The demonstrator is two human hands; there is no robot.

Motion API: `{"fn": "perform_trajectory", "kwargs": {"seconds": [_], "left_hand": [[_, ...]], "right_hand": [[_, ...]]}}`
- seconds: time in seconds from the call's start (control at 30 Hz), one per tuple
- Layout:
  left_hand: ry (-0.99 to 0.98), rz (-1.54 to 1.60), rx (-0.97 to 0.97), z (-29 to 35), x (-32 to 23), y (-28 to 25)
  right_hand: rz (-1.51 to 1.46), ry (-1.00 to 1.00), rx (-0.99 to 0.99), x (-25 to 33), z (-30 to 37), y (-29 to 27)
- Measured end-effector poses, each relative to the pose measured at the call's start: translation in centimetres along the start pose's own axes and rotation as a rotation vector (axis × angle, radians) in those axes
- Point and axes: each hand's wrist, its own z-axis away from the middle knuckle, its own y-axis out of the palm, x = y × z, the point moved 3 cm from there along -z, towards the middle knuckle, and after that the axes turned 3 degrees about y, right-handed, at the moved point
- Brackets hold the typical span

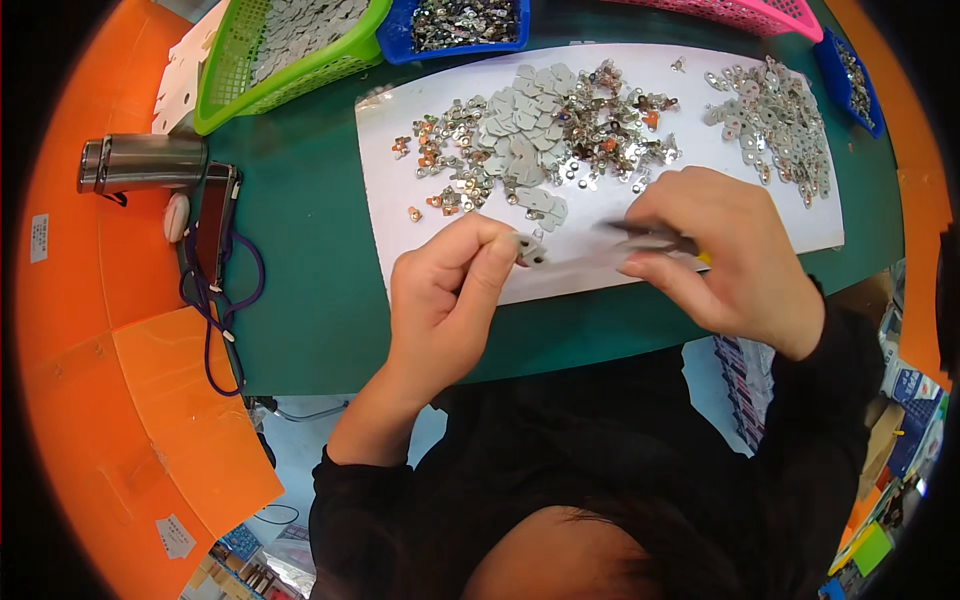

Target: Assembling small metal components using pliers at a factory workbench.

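My left hand [450, 290] pinches a small flat grey metal piece [530, 250] between thumb and fingertips, just above the near edge of a white sheet [390, 190]. My right hand [725, 255] grips thin metal tweezers [640, 238] with a yellow end, their tips pointing left toward that piece. On the sheet beyond both hands lie a heap of grey tabs and small shiny metal parts [545, 125] and a second heap of parts [775, 120] at the far right.
The sheet lies on a green mat [300, 250] bordered by orange panels. Behind stand a green basket [280, 50] of grey tabs, a blue tray [455, 25] of parts, a pink basket [745, 12]. At left lie a metal cylinder [140, 162] and a purple cord [225, 300].
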Motion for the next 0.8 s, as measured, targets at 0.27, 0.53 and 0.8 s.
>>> {"fn": "perform_trajectory", "kwargs": {"seconds": [0.27,0.53,0.8], "left_hand": [[-0.073,0.280,0.092,-1.1,0.5,4.3],[-0.284,0.571,0.014,-2.4,0.5,2.9],[-0.083,0.939,-0.095,-2.7,0.6,-1.8]], "right_hand": [[-0.250,0.236,-0.172,-0.1,1.5,2.3],[0.079,0.385,-0.494,-4.5,3.6,-1.8],[0.162,0.165,-0.384,-3.2,1.4,-0.5]]}}
